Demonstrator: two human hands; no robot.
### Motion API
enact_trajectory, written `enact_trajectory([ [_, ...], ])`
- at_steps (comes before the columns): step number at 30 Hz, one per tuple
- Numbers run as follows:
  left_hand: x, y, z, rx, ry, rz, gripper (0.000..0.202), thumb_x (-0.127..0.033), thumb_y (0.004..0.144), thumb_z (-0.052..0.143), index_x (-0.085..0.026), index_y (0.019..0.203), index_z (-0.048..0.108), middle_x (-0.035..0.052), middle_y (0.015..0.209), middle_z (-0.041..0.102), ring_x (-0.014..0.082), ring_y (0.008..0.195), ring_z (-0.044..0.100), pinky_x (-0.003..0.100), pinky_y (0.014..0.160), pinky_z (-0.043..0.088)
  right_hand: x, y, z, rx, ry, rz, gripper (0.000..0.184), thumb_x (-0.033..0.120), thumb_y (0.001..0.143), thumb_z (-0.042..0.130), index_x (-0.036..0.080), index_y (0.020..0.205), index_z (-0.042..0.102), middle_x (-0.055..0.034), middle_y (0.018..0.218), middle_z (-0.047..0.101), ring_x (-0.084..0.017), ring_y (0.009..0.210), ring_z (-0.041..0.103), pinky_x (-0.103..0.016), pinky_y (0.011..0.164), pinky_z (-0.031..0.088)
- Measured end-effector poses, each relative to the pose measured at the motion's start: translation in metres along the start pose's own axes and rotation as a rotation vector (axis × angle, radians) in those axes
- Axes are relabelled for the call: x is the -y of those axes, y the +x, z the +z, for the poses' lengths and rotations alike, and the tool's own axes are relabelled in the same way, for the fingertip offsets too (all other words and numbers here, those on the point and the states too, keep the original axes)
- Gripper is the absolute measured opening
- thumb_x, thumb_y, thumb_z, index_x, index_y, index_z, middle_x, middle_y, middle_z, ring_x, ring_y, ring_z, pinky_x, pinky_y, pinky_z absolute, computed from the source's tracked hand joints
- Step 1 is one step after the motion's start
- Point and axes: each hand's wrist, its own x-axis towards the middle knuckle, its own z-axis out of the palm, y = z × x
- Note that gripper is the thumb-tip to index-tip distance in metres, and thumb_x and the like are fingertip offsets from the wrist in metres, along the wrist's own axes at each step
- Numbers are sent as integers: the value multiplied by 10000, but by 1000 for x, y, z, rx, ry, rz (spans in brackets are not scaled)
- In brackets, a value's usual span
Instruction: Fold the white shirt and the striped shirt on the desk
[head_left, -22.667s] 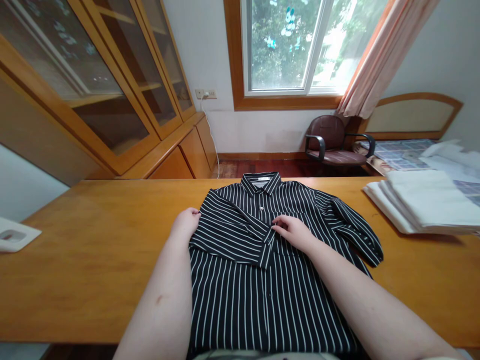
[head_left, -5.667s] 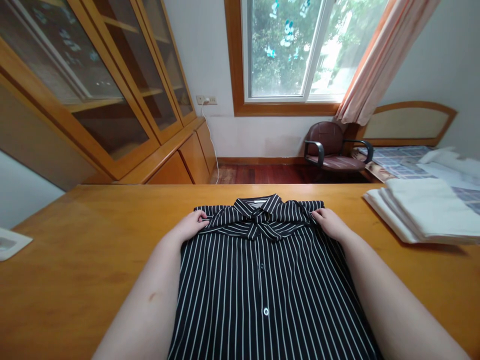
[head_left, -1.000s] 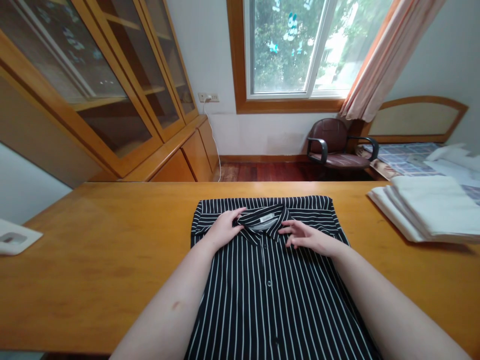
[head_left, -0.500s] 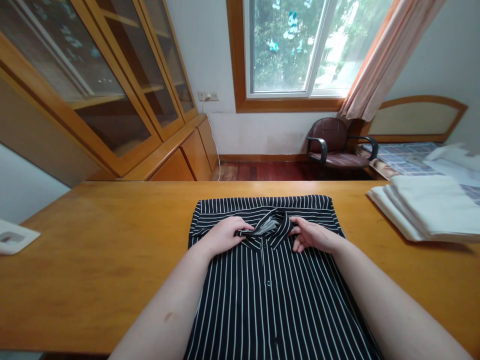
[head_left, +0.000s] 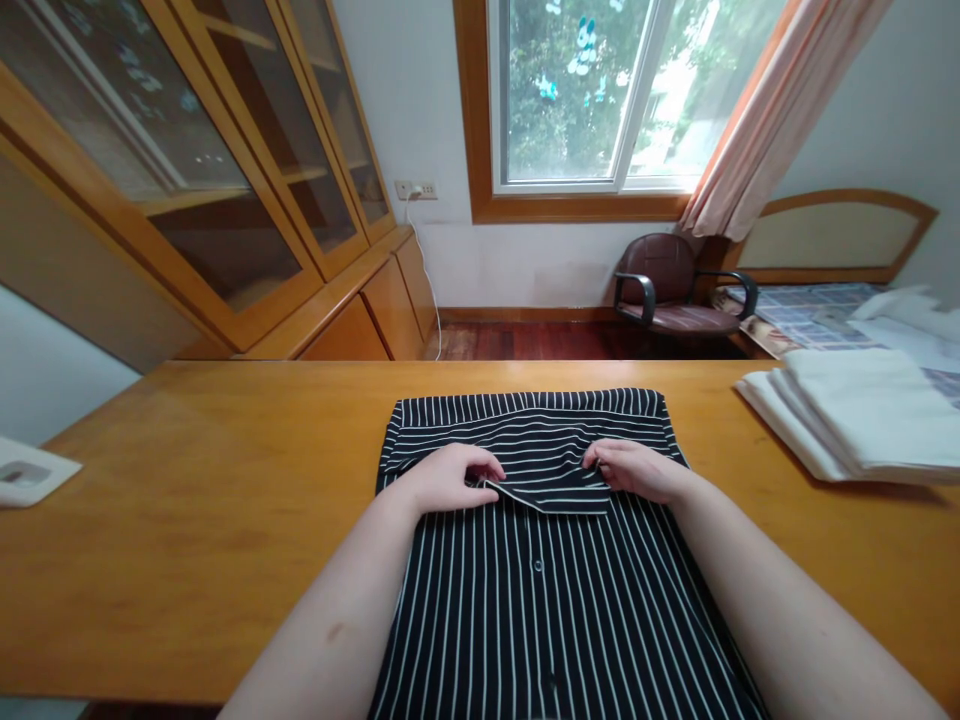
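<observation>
A black shirt with white stripes (head_left: 577, 600) lies front up across the table, its buttoned placket running towards me. The collar (head_left: 559, 495) is folded over towards me, and its inside is hidden. At the collar's left end, my left hand (head_left: 454, 478) has its thumb and fingers loosely around the cloth edge. My right hand (head_left: 634, 468) is closed, pinching striped cloth near the collar's right end with its fingertips. Both wrists rest over the shirt's shoulder area.
The shirt lies on a wooden table (head_left: 225, 520). Folded white cloths (head_left: 862, 415) are stacked at its right, and a white object (head_left: 34, 472) sits at the left edge. Beyond are a brown armchair (head_left: 664, 285), a bed (head_left: 810, 310) and a glass-door cabinet (head_left: 300, 260).
The collar stood up with its opening showing; now it is turned down flat towards me. Both hands have shifted slightly at its ends.
</observation>
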Motion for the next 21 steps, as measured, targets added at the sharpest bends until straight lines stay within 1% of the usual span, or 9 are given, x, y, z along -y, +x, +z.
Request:
enact_trajectory([
  [2, 2, 2, 2, 112, -78, -95, 273, -347, 737, 625, -230, 978, 677, 8, 895, 692, 161, 801, 634, 262, 725, 498, 4, -4, 3, 33, -38, 45, 296, 460, 801, 588, 201, 942, 613, -14, 816, 589, -118, 705, 544, -268, 672, 470],
  [4, 4, 4, 2, 102, -83, -143, 272, -389, 773, 577, -234, 971, 680, 3, 864, 691, 161, 778, 634, 257, 701, 493, 9, -8, 5, 32, -99, 59, 336, 473, 792, 591, 219, 1011, 615, -28, 891, 612, -133, 757, 576, -287, 686, 492],
  [8, 17, 6, -6, -206, 108, -240, 283, -419, 819, 489, -237, 921, 680, 21, 931, 676, 190, 835, 620, 290, 741, 485, 17, -15, -1, -60, -318, 86, 450, 528, 781, 569, 218, 1107, 601, -32, 801, 639, -131, 596, 587, -260, 531, 477],
  [9, 22, 6, -9, -308, 197, -296, 286, -412, 823, 476, -232, 921, 676, 38, 972, 667, 208, 876, 614, 309, 770, 480, 18, -16, -5, -147, -408, 84, 462, 554, 785, 543, 206, 1079, 614, -27, 728, 633, -129, 531, 566, -251, 483, 446],
  [11, 35, 2, -18, -496, 394, -456, 316, -401, 827, 453, -215, 981, 657, 85, 1069, 636, 261, 974, 587, 366, 834, 462, 21, -19, -16, -459, -649, 48, 467, 592, 801, 476, 187, 956, 650, -28, 628, 612, -146, 493, 547, -260, 464, 409],
  [14, 58, -9, -33, -631, 573, -784, 454, -442, 822, 421, -152, 1127, 591, 183, 1149, 584, 354, 1045, 550, 465, 843, 444, 22, -22, -40, -980, -1011, 73, 463, 582, 817, 422, 185, 821, 661, -95, 706, 650, -234, 677, 614, -320, 589, 443],
  [15, 65, -14, -38, -620, 572, -886, 494, -464, 819, 409, -127, 1136, 581, 211, 1144, 580, 373, 1038, 553, 479, 822, 449, 21, -23, -49, -1061, -1084, 143, 467, 578, 814, 420, 180, 817, 663, -127, 758, 663, -268, 740, 625, -349, 627, 450],
  [17, 77, -23, -47, -527, 498, -1013, 512, -504, 803, 411, -102, 1044, 616, 234, 1075, 610, 374, 989, 584, 461, 789, 460, 17, -24, -67, -1058, -1141, 314, 490, 592, 793, 434, 161, 788, 666, -184, 797, 666, -319, 797, 632, -400, 666, 460],
  [21, 90, -38, -57, -255, 235, -955, 400, -570, 685, 554, -174, 682, 606, 126, 743, 673, 284, 747, 645, 347, 682, 475, 8, -24, -88, -779, -1058, 493, 438, 592, 721, 549, 178, 600, 619, -166, 665, 655, -309, 697, 645, -407, 661, 477],
])
